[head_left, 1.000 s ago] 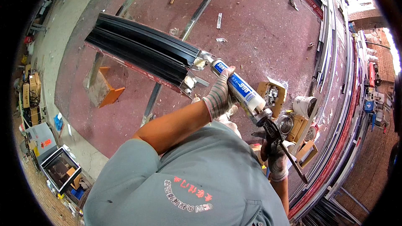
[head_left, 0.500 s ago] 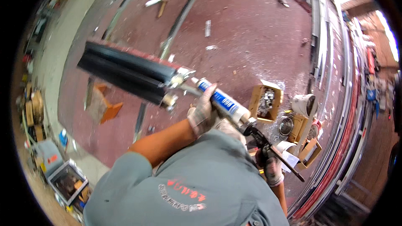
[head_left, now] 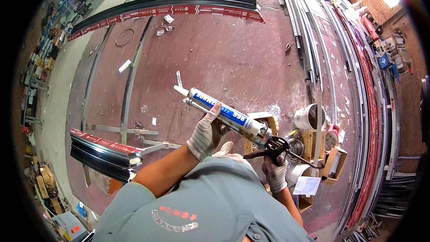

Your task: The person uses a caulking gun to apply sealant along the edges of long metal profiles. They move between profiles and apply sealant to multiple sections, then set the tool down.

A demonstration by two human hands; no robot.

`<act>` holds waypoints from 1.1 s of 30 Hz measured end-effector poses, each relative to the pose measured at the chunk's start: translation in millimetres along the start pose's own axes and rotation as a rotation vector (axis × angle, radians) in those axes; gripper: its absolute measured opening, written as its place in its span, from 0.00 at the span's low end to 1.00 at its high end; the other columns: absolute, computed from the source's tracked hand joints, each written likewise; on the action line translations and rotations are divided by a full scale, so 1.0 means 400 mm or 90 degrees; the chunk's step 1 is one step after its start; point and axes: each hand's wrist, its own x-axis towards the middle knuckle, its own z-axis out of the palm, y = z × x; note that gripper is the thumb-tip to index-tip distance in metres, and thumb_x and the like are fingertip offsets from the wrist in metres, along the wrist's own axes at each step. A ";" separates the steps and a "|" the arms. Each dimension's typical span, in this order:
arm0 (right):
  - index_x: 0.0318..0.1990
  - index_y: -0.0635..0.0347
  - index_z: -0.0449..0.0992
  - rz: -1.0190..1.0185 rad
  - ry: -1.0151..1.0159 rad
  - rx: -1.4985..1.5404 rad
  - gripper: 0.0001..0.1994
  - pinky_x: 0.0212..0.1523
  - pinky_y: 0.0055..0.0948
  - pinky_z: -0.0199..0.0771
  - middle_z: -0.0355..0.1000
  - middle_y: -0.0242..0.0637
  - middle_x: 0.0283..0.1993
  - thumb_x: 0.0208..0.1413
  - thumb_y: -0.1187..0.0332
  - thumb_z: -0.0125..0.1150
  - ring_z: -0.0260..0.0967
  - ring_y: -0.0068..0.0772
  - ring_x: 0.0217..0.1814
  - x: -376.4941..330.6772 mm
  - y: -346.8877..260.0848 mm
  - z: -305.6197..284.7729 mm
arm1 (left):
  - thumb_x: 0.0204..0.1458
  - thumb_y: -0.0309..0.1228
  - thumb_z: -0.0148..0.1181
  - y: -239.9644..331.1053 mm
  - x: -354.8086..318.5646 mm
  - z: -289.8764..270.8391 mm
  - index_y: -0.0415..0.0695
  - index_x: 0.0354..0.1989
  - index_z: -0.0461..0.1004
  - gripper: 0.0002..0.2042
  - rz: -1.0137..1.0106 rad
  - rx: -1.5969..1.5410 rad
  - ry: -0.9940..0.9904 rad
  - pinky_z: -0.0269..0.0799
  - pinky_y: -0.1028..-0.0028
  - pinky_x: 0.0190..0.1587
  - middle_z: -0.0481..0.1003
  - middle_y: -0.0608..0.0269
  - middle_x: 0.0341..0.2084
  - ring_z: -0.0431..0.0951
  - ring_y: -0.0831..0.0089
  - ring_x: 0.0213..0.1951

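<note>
Underneath, a dark red floor [head_left: 215, 58] strewn with pale scraps [head_left: 125, 66]. Along the right, long metal bars [head_left: 300, 31], roughly parallel. Across the far side, a long black profile [head_left: 179, 1], edged with red printed film [head_left: 210, 10]; at lower left, a short black profile [head_left: 98, 153], similarly edged. Toward the right, a white bucket [head_left: 304, 118].

In front of the grey shirt [head_left: 188, 197], held up off the floor: a caulking gun [head_left: 273, 142], loaded with a blue-and-white sealant cartridge [head_left: 233, 115], slanting from upper left to lower right. Probably moderate in weight, stiff in the frame, slightly yielding in the cartridge wall, perhaps slick where smooth. Best supported at two places, around the cartridge body and at the rear.

Left hand [head_left: 205, 135], in a striped glove, wrapped around the cartridge, thumb along the upper side, other fingers mostly hidden. Right hand [head_left: 274, 172], also gloved, curled about the gun's dark rear end; cannot tell the strength of the squeeze.

Smallest, at the front, a white tapered nozzle [head_left: 180, 90]: likely bendable, poor for gripping.
</note>
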 end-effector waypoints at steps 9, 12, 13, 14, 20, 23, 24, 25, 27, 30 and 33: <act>0.49 0.65 0.78 -0.322 -0.021 -0.333 0.17 0.40 0.31 0.78 0.80 0.45 0.40 0.54 0.66 0.66 0.80 0.39 0.37 0.327 -0.008 -0.134 | 0.56 0.40 0.61 0.002 0.329 0.206 0.47 0.41 0.71 0.12 -0.044 0.034 0.128 0.77 0.63 0.43 0.77 0.60 0.33 0.79 0.67 0.36; 0.51 0.61 0.77 -0.409 0.012 -0.476 0.20 0.30 0.35 0.76 0.78 0.45 0.29 0.53 0.63 0.65 0.78 0.44 0.28 0.456 -0.070 -0.132 | 0.56 0.40 0.61 0.021 0.480 0.226 0.46 0.40 0.70 0.12 -0.056 0.057 0.142 0.78 0.61 0.42 0.77 0.59 0.33 0.80 0.66 0.36; 0.52 0.61 0.77 -0.452 0.027 -0.526 0.19 0.27 0.36 0.73 0.76 0.44 0.26 0.53 0.64 0.65 0.75 0.45 0.25 0.507 -0.085 -0.145 | 0.56 0.40 0.61 0.033 0.530 0.254 0.46 0.40 0.70 0.12 -0.066 0.069 0.152 0.78 0.60 0.42 0.77 0.59 0.32 0.80 0.66 0.36; 0.52 0.60 0.77 -0.493 0.044 -0.575 0.19 0.23 0.37 0.71 0.74 0.43 0.23 0.53 0.64 0.64 0.73 0.46 0.22 0.556 -0.099 -0.154 | 0.56 0.40 0.61 0.046 0.583 0.277 0.46 0.41 0.70 0.13 -0.077 0.083 0.161 0.78 0.60 0.42 0.77 0.59 0.32 0.80 0.65 0.35; 0.54 0.64 0.75 -0.455 0.071 -0.487 0.20 0.27 0.31 0.71 0.75 0.39 0.25 0.54 0.64 0.63 0.72 0.34 0.24 0.786 -0.239 -0.181 | 0.55 0.43 0.63 0.115 0.902 0.427 0.47 0.43 0.68 0.16 -0.239 0.107 0.078 0.77 0.60 0.46 0.76 0.59 0.36 0.79 0.66 0.38; 0.36 0.61 0.72 -0.228 0.171 -0.231 0.15 0.18 0.22 0.60 0.67 0.31 0.20 0.61 0.57 0.59 0.62 0.22 0.18 0.831 -0.185 -0.253 | 0.54 0.47 0.65 0.132 0.992 0.495 0.47 0.46 0.69 0.20 -0.273 0.069 -0.026 0.74 0.61 0.52 0.74 0.59 0.40 0.77 0.66 0.42; 0.32 0.59 0.70 -0.167 0.195 -0.129 0.15 0.16 0.22 0.56 0.65 0.30 0.18 0.61 0.56 0.60 0.59 0.21 0.16 0.849 -0.227 -0.241 | 0.55 0.46 0.64 0.144 1.021 0.521 0.47 0.48 0.69 0.20 -0.279 0.034 -0.064 0.73 0.61 0.55 0.75 0.59 0.41 0.77 0.66 0.45; 0.27 0.55 0.67 -0.116 0.171 0.013 0.17 0.13 0.22 0.49 0.60 0.28 0.15 0.62 0.54 0.59 0.52 0.19 0.12 0.880 -0.341 -0.172 | 0.56 0.45 0.63 0.151 1.050 0.527 0.47 0.48 0.70 0.19 -0.268 0.016 -0.097 0.73 0.61 0.55 0.75 0.59 0.42 0.77 0.66 0.47; 0.35 0.55 0.71 -0.014 0.161 0.174 0.19 0.12 0.22 0.49 0.58 0.25 0.15 0.62 0.47 0.56 0.51 0.19 0.11 0.930 -0.403 -0.208 | 0.58 0.44 0.61 0.142 1.128 0.547 0.48 0.49 0.71 0.17 -0.240 0.003 -0.152 0.73 0.61 0.55 0.76 0.60 0.44 0.77 0.66 0.49; 0.48 0.59 0.75 0.135 0.152 0.268 0.26 0.13 0.23 0.55 0.60 0.22 0.17 0.62 0.42 0.52 0.55 0.19 0.13 1.045 -0.480 -0.283 | 0.59 0.45 0.59 0.108 1.261 0.567 0.48 0.49 0.73 0.17 -0.186 0.027 -0.170 0.75 0.61 0.54 0.77 0.62 0.45 0.77 0.67 0.50; 0.49 0.61 0.74 0.120 0.189 0.152 0.28 0.19 0.23 0.63 0.68 0.28 0.24 0.60 0.41 0.55 0.63 0.23 0.19 1.195 -0.545 -0.340 | 0.57 0.49 0.59 0.062 1.391 0.595 0.48 0.47 0.75 0.19 -0.146 0.071 -0.143 0.76 0.64 0.51 0.78 0.62 0.43 0.78 0.69 0.48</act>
